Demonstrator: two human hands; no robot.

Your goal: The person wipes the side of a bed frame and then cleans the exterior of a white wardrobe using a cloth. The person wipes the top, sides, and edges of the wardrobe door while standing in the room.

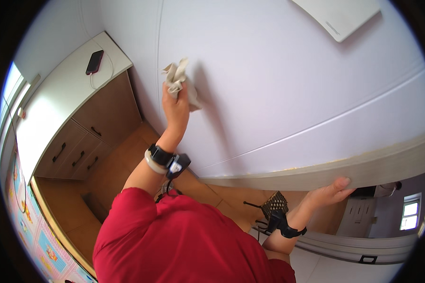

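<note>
My left hand (176,102) grips a crumpled beige cloth (177,76) in front of the pale lilac wall (269,81). The cloth sticks out above the fist and hangs down on its right side, and a shadow falls on the wall beside it. Whether the cloth touches the wall I cannot tell. Over on the right, my right hand (331,194) is at the lower edge of the grey door frame (375,168), thumb apart from the fingers and nothing held. Black straps with small devices circle both forearms.
Left stands a white-topped cabinet (60,95) with dark-handled fronts; a phone (94,62) on a cable lies on it. A patterned cover (49,247) fills the lower left. A white box (347,17) sits high on the wall. Past the frame are a woven item (275,205) and another person (386,189).
</note>
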